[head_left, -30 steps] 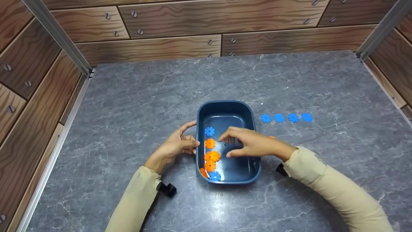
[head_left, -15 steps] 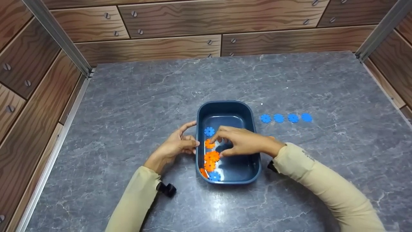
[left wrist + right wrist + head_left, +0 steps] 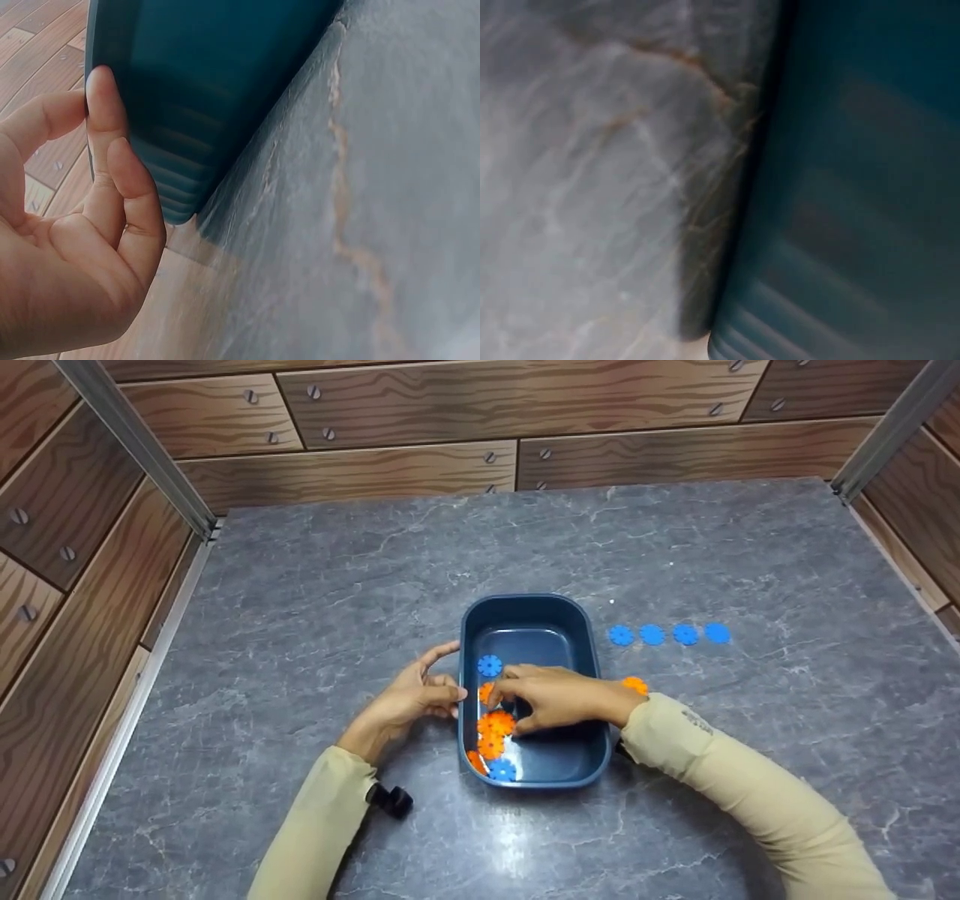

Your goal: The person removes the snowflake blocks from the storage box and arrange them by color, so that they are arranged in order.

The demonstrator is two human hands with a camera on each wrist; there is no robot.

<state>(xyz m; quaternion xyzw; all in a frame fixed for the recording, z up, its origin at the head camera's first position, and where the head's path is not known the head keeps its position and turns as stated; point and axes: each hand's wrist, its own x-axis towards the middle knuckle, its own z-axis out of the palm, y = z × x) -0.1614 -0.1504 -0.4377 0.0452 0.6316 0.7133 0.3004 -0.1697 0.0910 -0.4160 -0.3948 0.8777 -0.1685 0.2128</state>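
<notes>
A dark blue plastic bin (image 3: 540, 774) stands on the table with notched interlocking discs along its left side. My left hand (image 3: 420, 694) pinches the bin's left rim; the left wrist view shows the fingers (image 3: 105, 97) against the outer wall. Inside the bin, my right hand (image 3: 551, 697) reaches down with bent fingers, thumb apart from them. Its fingertips overlap an orange disc (image 3: 484, 692), partly hidden. Closer to me lie overlapping orange discs (image 3: 495, 724), another orange disc (image 3: 475, 761) leaning in the corner, and a blue disc (image 3: 502, 770). A second blue disc (image 3: 490, 665) lies farther away.
Right of the bin, several blue discs (image 3: 652, 634) form a row on the grey marbled table (image 3: 360, 577). An orange disc (image 3: 634, 685) lies below that row, partly behind the right wrist. Wood-patterned walls (image 3: 420, 405) enclose the back and sides.
My right hand has moved left and lower into the bin, its fingertips now over the orange disc. The orange disc on the table shows more. My left hand stays at the rim.
</notes>
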